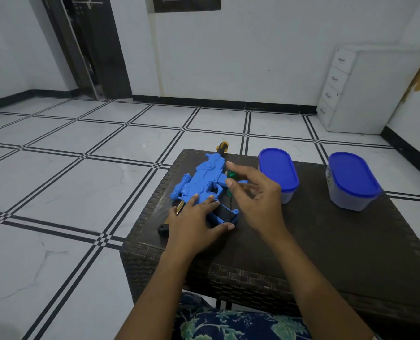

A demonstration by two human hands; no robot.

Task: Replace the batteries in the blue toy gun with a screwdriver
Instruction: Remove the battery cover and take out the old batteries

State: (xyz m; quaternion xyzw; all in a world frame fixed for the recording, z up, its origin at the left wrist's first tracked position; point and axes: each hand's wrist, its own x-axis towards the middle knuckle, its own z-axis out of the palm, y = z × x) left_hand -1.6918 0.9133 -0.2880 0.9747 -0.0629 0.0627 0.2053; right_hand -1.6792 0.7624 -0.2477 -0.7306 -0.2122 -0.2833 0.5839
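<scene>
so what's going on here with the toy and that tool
A person at a dark woven table is working on a blue toy gun that lies on it. The left hand lies flat over the gun's grip, steadying it. The right hand holds a green-handled screwdriver upright, with its tip down at the grip end. Whether the battery cover is off yet is hard to tell. Two blue-lidded containers stand closed on the table to the right.

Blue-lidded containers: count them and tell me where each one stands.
2. One container stands on the dark table just beyond the right hand; the other stands further right, near the table's right edge. None seems hidden.
</scene>
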